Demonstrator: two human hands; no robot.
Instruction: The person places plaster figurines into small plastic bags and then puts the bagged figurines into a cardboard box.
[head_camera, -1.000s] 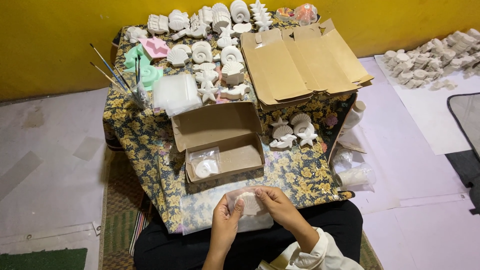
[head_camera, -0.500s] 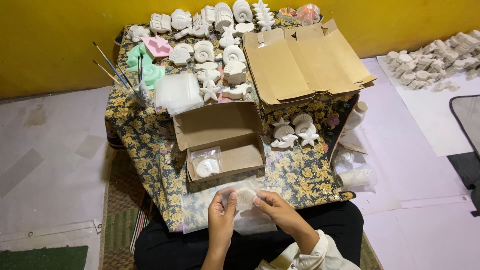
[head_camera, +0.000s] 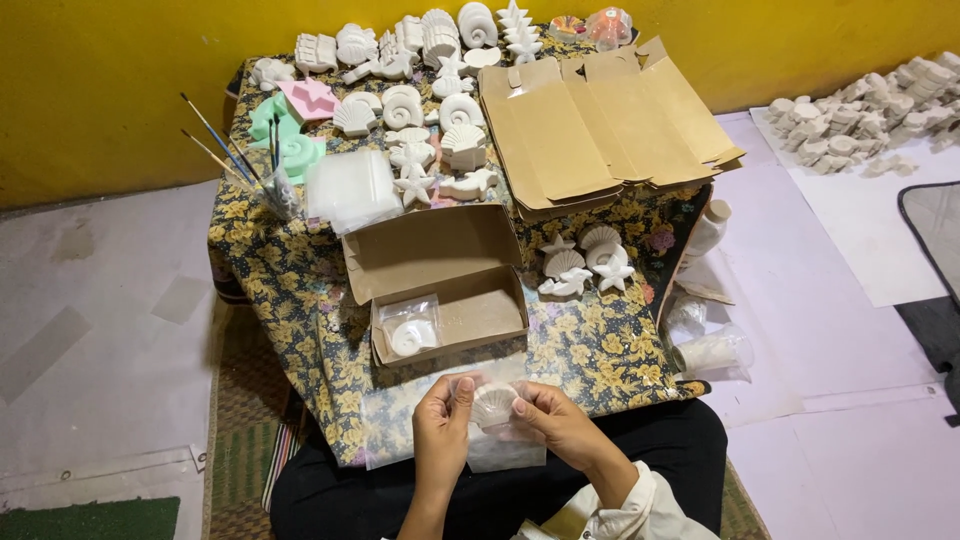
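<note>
My left hand (head_camera: 442, 418) and my right hand (head_camera: 553, 418) together hold a white plaster shell (head_camera: 493, 403) inside a clear plastic bag (head_camera: 430, 400), just above the near edge of the floral-covered table (head_camera: 290, 260). Fingers of both hands pinch the bag around the shell. Just beyond my hands sits an open brown cardboard box (head_camera: 440, 275) with one bagged white spiral piece (head_camera: 410, 335) in its left part.
Several white plaster shells and starfish (head_camera: 585, 262) lie right of the box, more fill the table's far side. Flat cardboard blanks (head_camera: 600, 125) lie at the back right, a stack of clear bags (head_camera: 350, 187) and paintbrushes (head_camera: 225, 150) at the left. More casts (head_camera: 860, 115) lie on the floor right.
The bagged shell has turned in my hands, so its ribbed face now shows; both hands have shifted slightly closer together.
</note>
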